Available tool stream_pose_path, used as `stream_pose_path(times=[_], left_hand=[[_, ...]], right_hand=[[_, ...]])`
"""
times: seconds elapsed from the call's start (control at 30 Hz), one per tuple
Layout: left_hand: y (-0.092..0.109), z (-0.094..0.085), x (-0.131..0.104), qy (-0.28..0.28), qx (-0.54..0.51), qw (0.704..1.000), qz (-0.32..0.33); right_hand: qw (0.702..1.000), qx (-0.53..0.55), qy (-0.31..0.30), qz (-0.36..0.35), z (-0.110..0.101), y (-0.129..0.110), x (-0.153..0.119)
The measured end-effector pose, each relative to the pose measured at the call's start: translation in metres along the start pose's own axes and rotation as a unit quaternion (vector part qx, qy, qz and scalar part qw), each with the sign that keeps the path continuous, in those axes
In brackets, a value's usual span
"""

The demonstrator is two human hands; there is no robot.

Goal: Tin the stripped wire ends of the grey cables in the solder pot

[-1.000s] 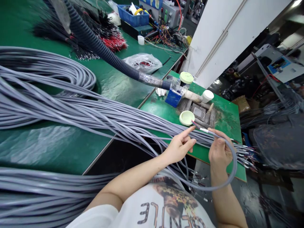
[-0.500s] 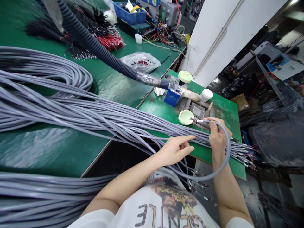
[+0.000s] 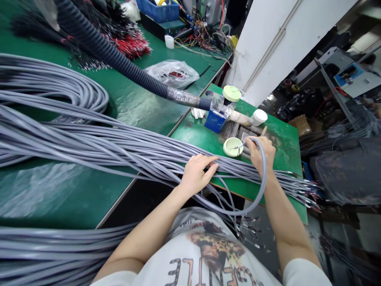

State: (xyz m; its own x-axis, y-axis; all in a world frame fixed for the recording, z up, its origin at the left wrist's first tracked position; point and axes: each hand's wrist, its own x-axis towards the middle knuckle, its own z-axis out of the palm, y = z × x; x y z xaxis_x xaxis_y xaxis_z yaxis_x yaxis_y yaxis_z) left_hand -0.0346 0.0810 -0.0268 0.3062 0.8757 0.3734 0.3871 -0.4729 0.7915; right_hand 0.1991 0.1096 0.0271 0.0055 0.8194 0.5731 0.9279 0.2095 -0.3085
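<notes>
My right hand (image 3: 262,153) is closed around a grey cable (image 3: 255,204) near its end. From the hand the cable bows in a wide loop past my wrist and back under my left forearm. Its thin stripped wires reach into a small cream cup (image 3: 233,153); whether they touch what is inside I cannot tell. My left hand (image 3: 197,172) rests on a thick bundle of grey cables (image 3: 154,145), thumb and forefinger apart, the other fingers partly hidden. Stripped wire ends of the bundle (image 3: 306,192) lie past my right wrist.
A ribbed black hose (image 3: 143,75) runs above the bench to a blue box (image 3: 214,120). Behind the cup are a soot-stained metal fixture, a white jar (image 3: 259,117) and a pale green lid (image 3: 231,93). A plastic bag (image 3: 174,74) and black-and-red wires (image 3: 131,43) lie farther back.
My right hand has moved left and slightly up, bringing the cable's wires farther into the cup. My left hand has moved left and up onto the bundle.
</notes>
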Motion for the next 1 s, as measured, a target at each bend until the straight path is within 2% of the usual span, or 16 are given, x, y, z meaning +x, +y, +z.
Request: stream_pose_path(times=[0.33,0.77,1.0], left_hand=[[-0.005,0.000,0.000,-0.021,0.008,1.000,-0.004],[-0.005,-0.001,0.002,-0.032,0.012,0.999,-0.002],[-0.005,-0.001,0.002,-0.037,0.014,0.999,-0.001]], right_hand=[[0.999,-0.017,-0.027,-0.030,0.014,0.002,0.003],[1.000,-0.008,-0.015,-0.025,0.012,0.000,0.003],[0.999,-0.013,-0.028,-0.023,0.013,0.000,0.001]])
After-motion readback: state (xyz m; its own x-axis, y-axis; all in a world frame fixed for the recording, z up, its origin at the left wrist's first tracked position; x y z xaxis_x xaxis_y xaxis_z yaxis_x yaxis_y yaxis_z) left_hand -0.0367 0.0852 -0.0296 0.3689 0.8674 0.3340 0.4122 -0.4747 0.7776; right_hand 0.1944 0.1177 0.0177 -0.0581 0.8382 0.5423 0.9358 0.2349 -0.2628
